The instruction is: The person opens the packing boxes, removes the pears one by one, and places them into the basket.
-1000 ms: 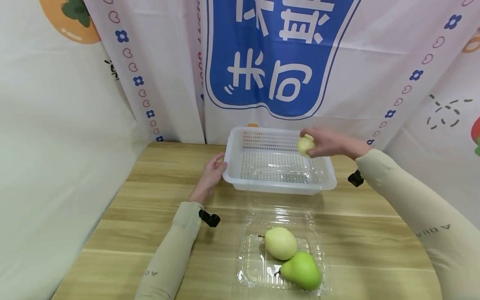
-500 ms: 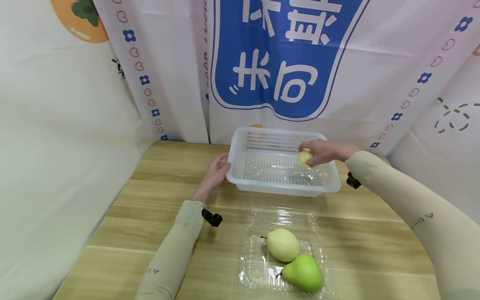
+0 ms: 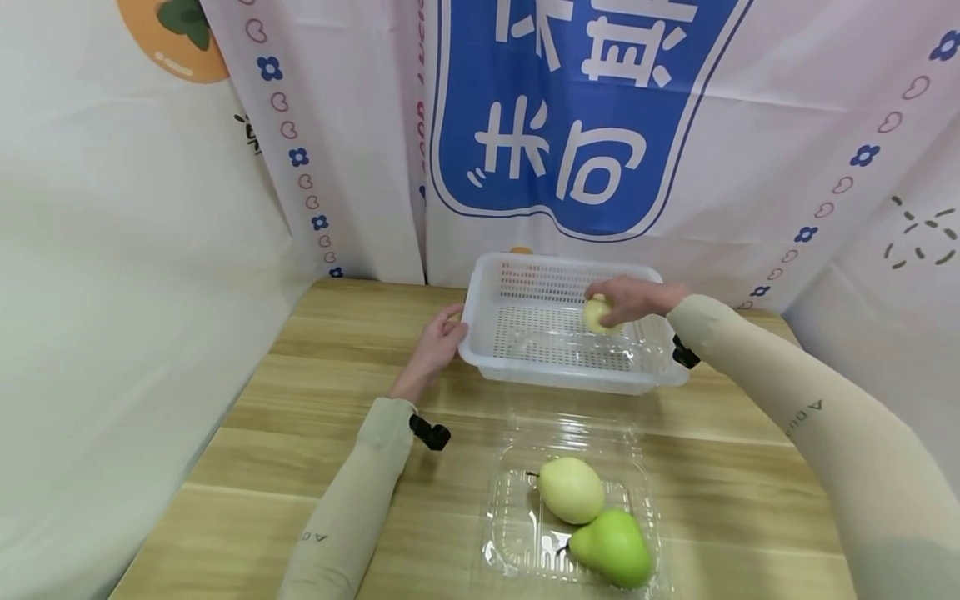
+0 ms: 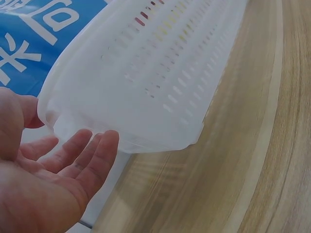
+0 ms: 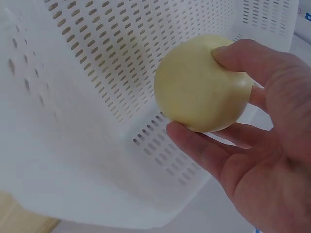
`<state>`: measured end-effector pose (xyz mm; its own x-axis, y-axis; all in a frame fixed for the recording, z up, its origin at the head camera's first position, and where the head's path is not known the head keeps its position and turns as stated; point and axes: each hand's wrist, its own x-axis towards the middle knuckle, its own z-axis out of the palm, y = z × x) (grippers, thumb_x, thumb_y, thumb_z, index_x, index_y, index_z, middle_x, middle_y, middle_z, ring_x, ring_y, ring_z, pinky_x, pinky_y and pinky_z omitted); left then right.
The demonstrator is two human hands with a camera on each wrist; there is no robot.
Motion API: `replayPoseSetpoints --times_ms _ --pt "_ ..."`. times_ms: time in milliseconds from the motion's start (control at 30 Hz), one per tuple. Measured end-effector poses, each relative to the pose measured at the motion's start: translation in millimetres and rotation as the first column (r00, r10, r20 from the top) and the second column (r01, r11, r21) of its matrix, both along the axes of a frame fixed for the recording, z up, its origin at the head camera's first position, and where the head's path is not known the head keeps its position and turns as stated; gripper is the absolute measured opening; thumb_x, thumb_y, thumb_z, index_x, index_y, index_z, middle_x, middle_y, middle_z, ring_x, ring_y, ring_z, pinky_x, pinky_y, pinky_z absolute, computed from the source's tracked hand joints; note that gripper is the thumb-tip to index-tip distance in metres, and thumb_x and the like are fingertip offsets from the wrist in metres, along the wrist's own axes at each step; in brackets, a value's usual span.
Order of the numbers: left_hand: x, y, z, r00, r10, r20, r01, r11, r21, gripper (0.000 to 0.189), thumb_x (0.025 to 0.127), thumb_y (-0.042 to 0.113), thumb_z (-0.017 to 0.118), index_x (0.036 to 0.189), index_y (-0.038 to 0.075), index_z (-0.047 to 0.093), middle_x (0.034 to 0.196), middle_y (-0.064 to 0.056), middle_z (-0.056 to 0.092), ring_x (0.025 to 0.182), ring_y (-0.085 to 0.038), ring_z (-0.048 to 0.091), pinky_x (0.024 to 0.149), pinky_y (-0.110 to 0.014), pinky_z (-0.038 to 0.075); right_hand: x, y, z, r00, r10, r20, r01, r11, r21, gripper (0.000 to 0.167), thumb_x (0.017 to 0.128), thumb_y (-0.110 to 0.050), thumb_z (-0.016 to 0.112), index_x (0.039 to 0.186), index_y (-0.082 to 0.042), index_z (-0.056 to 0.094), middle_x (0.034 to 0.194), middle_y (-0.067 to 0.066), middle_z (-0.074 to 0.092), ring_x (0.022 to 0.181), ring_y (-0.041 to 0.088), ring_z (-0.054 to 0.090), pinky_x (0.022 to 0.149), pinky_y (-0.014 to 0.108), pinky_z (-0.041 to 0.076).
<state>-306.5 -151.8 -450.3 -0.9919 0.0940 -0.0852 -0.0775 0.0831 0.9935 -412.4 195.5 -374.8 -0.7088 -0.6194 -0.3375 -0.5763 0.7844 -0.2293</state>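
My right hand (image 3: 632,298) holds a round, pale yellow pear (image 5: 194,87) inside the white slotted plastic basket (image 3: 480,310), toward its right side. In the right wrist view the thumb lies on one side of the pear and the fingers lie on the other; slotted wall and floor show around it. My left hand (image 3: 438,340) grips the basket's left rim, thumb at the edge and fingers curled beneath it in the left wrist view. Nearer me, a clear plastic clamshell box (image 3: 517,546) holds a pale yellow pear (image 3: 572,490) and a green pear (image 3: 615,548).
The clamshell's clear lid (image 3: 570,417) stands raised toward the basket's front side. Beneath everything is a wood-grain table (image 3: 360,350). A printed cloth (image 3: 375,167) hangs behind the basket, with white cloth walls at left and right.
The right hand has lowered the pear into the basket and drawn slightly left. The left hand keeps its place at the rim. The whole head view has shifted a little.
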Motion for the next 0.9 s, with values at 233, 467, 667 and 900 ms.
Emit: replayPoseSetpoints --times_ms 233,467,667,900 --pt "-2.8 3.6 -1.7 0.999 -0.033 0.008 0.033 0.999 -0.001 0.051 0.103 0.020 0.048 0.152 0.017 0.033 0.138 -0.025 0.054 0.121 -0.043 0.057 0.101 -0.049 0.049 -4.8 3.2 -8.8 0.999 -0.037 0.009 0.037 0.999 -0.002 0.056 0.086 -0.015 0.070 0.137 -0.005 0.052 0.117 0.010 0.064 0.094 0.023 0.057 0.083 0.039 0.048" --pt "-1.4 3.5 -1.4 1.000 -0.007 -0.006 0.007 1.000 -0.003 0.049 0.103 0.018 0.048 0.150 0.016 0.036 0.135 -0.024 0.056 0.116 -0.040 0.060 0.095 -0.046 0.053 -8.5 0.3 -0.7 0.998 -0.061 0.012 0.061 0.998 0.003 0.047 0.085 -0.005 0.060 0.132 -0.002 0.056 0.125 0.019 0.064 0.110 0.032 0.061 0.094 0.047 0.052" --pt "0.1 2.1 0.6 1.000 -0.006 -0.012 0.006 1.000 -0.009 0.051 0.102 0.018 0.048 0.151 0.016 0.035 0.135 -0.023 0.057 0.115 -0.039 0.060 0.090 -0.040 0.055 -5.3 1.1 14.7 0.997 -0.018 -0.077 0.019 1.000 0.012 0.021 0.087 -0.004 0.058 0.106 -0.003 0.066 0.100 0.010 0.069 0.085 0.022 0.060 0.076 0.035 0.052" --pt "-1.3 2.4 -1.7 1.000 -0.017 -0.006 0.016 1.000 -0.011 0.051 0.103 0.018 0.047 0.152 0.015 0.033 0.135 -0.023 0.056 0.117 -0.040 0.060 0.097 -0.046 0.052 6.1 6.4 32.5 0.989 -0.011 -0.145 0.004 0.999 -0.051 0.009 0.087 -0.002 0.056 0.088 -0.006 0.064 0.078 0.004 0.060 0.071 0.018 0.054 0.066 0.029 0.043"
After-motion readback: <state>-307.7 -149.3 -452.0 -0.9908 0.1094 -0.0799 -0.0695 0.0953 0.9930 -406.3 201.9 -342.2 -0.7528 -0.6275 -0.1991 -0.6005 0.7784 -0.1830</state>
